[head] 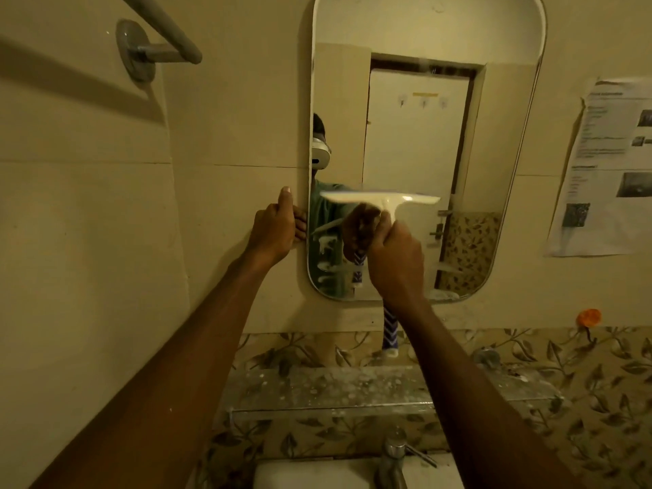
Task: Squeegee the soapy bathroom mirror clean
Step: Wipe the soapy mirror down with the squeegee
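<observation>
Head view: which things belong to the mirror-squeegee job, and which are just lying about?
Job: mirror, squeegee in the right hand, left hand gripping the mirror's left edge, soap streaks at lower left.
Lying about: glass shelf, tap, papers on the wall, towel rail.

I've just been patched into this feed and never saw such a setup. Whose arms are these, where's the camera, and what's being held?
No machine here: these are a person's two bare arms, filmed by one wide-angle camera worn on the head. Its headset shows reflected in the oval wall mirror. The right hand grips the handle of a white squeegee, its blade held level in front of the glass around mid-height. The left hand holds the mirror's left edge. Soap streaks show at the glass's lower left. Below are a spattered glass shelf and a tap.
</observation>
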Available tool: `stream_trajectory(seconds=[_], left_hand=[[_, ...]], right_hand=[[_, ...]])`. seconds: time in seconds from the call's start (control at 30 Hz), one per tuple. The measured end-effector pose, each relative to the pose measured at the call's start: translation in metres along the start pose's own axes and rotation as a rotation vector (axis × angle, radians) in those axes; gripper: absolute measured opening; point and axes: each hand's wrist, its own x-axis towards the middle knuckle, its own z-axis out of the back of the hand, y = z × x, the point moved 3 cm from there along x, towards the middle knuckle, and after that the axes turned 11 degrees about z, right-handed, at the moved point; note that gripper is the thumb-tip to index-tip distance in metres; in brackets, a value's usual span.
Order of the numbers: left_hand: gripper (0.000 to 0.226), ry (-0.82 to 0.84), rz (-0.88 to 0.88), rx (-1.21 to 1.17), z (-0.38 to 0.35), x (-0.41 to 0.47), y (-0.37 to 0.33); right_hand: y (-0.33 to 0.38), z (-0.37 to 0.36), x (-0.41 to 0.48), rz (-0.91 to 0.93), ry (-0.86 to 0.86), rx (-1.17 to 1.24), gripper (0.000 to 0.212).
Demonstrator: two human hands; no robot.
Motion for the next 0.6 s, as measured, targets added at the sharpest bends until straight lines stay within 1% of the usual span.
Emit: stream_trajectory(seconds=[0.07, 0.13, 0.23, 0.27, 0.33, 0.4, 0.47, 0.53, 0.6], left_hand=[[0.064, 0.022, 0.0, 0.009, 0.001, 0.001, 0.001], [0.064, 0.026, 0.002, 0.004, 0.001, 0.0, 0.001], [0.062, 0.036, 0.015, -0.006, 0.0, -0.002, -0.001], [0.061, 0.035, 0.016, 0.002, 0.0, -0.003, -0.001], [0.061, 0.039, 0.015, 0.013, 0.001, -0.004, -0.002], [0.063, 0.049, 0.018, 0.023, 0.003, -0.005, -0.002], [0.067, 0.049, 0.017, 0.055, 0.004, -0.004, -0.002], [0.069, 0.044, 0.011, 0.078, 0.004, -0.004, -0.002], [0.065, 0.032, 0.006, 0.066, 0.003, -0.005, -0.003]], right_hand=[[-0.017, -0.015, -0.033, 0.008, 0.056, -0.031, 0.033], [-0.032, -0.026, -0.066, -0.015, 0.116, -0.096, 0.037], [-0.04, -0.029, -0.088, -0.053, 0.151, -0.201, 0.039], [-0.038, -0.028, -0.088, -0.043, 0.153, -0.212, 0.039], [-0.027, -0.021, -0.078, -0.01, 0.134, -0.155, 0.037], [-0.013, -0.011, -0.051, 0.02, 0.065, -0.071, 0.033], [0.001, -0.002, -0.023, 0.061, 0.022, -0.073, 0.031], [0.001, -0.005, -0.015, 0.085, 0.044, -0.089, 0.031], [-0.014, -0.018, -0.036, 0.082, 0.141, -0.104, 0.033]])
